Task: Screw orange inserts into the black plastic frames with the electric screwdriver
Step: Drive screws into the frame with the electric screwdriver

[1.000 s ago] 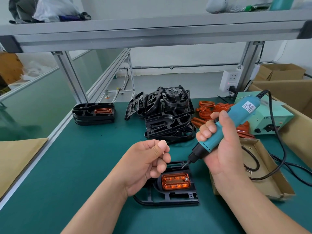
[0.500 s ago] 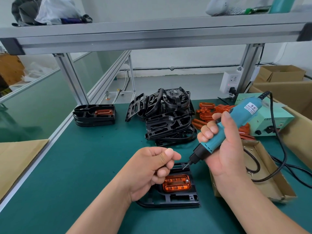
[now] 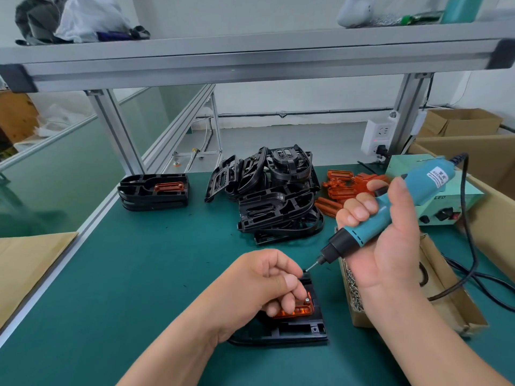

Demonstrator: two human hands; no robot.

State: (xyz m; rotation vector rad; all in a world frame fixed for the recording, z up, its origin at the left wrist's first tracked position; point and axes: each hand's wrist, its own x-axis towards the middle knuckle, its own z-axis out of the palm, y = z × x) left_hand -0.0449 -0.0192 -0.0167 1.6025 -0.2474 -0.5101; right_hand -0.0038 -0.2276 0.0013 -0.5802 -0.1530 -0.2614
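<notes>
Seating a screw [image 3: 307,300] at the far right corner of the orange insert [image 3: 299,312] looks to be the step in hand. The left hand [image 3: 262,285] lies over the insert with its fingers curled, and the fingertips seem to pinch the small silver screw where it stands on that corner. The insert sits in the black frame [image 3: 289,331], which lies flat on the green table [image 3: 125,274] right in front of the person. The right hand [image 3: 390,254] is wrapped tight round the blue electric screwdriver [image 3: 395,204], which tilts down to the left. Its bit hangs just beyond and above the screw, not touching it.

I judge the task to be less than half done. 1 short stack of frames [image 3: 153,190] with an orange insert on top stands at the back left, likely finished. A larger jumbled pile of black frames [image 3: 278,196] and a heap of loose inserts [image 3: 342,185] wait behind. The frame in hand has at least this screw left to drive.

Much is hidden. The left hand covers most of the insert, so I cannot tell whether its other corners hold screws. How many frames make up the stack is unclear. The cardboard box [image 3: 451,302] at the right shows a mass of small screws along its near side, partly behind the right wrist.
</notes>
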